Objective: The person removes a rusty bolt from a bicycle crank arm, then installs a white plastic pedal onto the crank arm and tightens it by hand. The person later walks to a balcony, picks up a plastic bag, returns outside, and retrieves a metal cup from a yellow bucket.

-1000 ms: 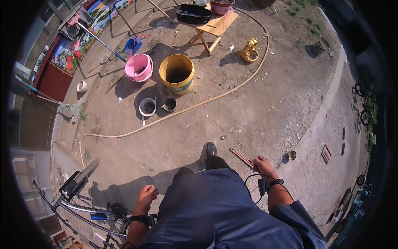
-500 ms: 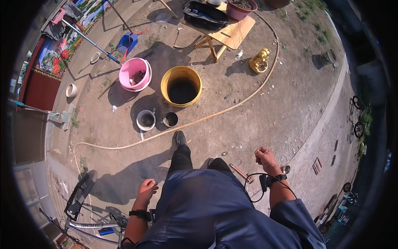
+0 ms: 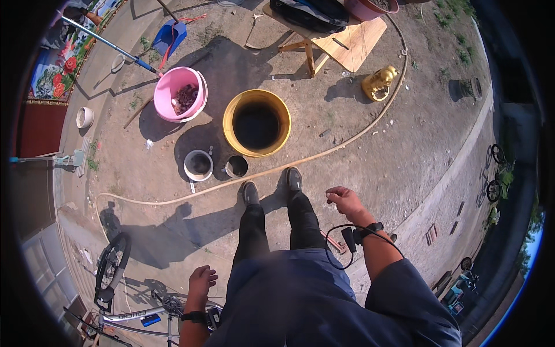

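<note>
Yellow bucket [image 3: 256, 122] stands ahead of both hands, left [image 3: 201, 281] and right [image 3: 343, 200], hanging apart, loosely curled, empty.

Empty yellow bucket [image 3: 256, 122] stands upright just ahead of shoes.

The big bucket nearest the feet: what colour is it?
Yellow bucket, head view.

flowered banner [image 3: 49, 72] at left fence
</note>
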A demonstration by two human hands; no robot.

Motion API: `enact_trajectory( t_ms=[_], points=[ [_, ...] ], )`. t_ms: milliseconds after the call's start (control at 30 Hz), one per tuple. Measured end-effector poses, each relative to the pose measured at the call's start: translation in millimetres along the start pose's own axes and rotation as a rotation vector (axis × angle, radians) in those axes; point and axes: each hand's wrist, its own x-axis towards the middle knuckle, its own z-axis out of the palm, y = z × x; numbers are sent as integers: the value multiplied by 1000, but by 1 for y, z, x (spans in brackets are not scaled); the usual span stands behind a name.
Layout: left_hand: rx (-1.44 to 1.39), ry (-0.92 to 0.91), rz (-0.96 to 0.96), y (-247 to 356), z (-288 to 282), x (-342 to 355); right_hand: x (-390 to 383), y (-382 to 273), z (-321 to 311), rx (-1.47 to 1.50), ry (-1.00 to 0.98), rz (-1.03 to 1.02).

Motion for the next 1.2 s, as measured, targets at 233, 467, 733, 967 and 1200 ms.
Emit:
enact_trajectory(
  t_ms=[233, 467, 733, 967, 1200],
  points=[
    [-62, 21, -69, 12, 38, -21, 42, -76, -8, -159, -66, -67],
    [-39, -13, 6, 52, 67, -16, 79, -15, -71, -188, -122, -377],
    [-41, 13, -36, 37, 78, -2, 82, -38, -63, -46, -44, 25],
    [-45, 41, -143, 13, 89, 41, 178, -53, 0, -251, -40, -84],
    [-44, 12, -111, 5, 82, 135, 302, -41, 62, -268, 83, -164]
  ],
)
